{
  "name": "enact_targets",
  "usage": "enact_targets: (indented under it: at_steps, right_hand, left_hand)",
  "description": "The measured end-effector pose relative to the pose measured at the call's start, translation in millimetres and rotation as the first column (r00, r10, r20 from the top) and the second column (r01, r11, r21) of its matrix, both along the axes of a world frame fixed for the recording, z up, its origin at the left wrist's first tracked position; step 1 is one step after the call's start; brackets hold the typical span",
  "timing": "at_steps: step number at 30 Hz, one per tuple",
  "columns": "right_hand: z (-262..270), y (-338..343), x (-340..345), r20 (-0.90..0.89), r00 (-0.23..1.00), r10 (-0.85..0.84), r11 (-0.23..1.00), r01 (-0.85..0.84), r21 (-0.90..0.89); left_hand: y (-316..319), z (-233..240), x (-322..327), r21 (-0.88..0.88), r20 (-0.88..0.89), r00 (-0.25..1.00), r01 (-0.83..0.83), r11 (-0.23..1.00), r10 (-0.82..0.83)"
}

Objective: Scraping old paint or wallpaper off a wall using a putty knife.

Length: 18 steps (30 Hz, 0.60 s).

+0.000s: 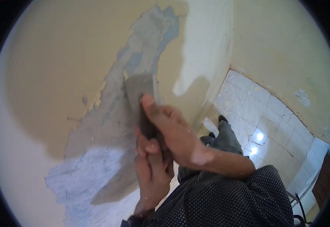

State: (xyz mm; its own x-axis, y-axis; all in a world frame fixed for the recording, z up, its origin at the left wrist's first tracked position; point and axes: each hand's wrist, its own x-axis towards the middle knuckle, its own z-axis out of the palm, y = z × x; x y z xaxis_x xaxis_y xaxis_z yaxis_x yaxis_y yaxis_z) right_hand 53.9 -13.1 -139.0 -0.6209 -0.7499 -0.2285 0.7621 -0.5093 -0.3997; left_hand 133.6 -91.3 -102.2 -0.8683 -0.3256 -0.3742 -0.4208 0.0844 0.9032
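I hold a putty knife with both hands against a wall [68, 62] of peeling yellowish paint. The knife's wide metal blade [136, 86] points up the picture and lies against a bared grey patch [111, 119] with bluish remnants. My right hand [176, 133] wraps the dark handle [147, 126], its thumb stretched up toward the blade. Lower down, my left hand [153, 167] closes around the handle's rear end. Both hands are slightly blurred, and the fingers hide much of the handle. Ragged paint edges run along both sides of the patch.
A second wall [272, 42] with chipped paint meets this one at a corner. Below are cracked white floor tiles [244, 99] and my legs [227, 139]. At the lower right stand a brown panel [325, 178] and a thin dark metal frame [299, 203].
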Motion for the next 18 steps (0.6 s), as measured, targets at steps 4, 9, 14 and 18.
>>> enact_targets:
  at_steps: [4,9,14,18]
  right_hand:
    - [-4,-7,17,0.063,0.998,-0.013,1.0,0.014,-0.011]
    - [-4,-2,10,0.069,0.998,0.013,0.993,-0.005,-0.121]
    - [-7,-2,-1,-0.007,0.999,-0.036,0.995,0.035,-0.089]
    - [-4,-5,16,0.002,1.0,0.001,0.999,-0.001,-0.047]
  left_hand:
    - [9,-4,23,0.029,-0.019,0.998,-0.062,0.998,0.063]
    - [11,-3,20,-0.064,-0.022,0.999,0.039,0.997,-0.041]
    - [-4,-16,7,-0.078,-0.048,0.993,0.101,0.992,-0.105]
    - [17,-9,25,-0.146,-0.083,0.993,-0.092,0.985,0.081]
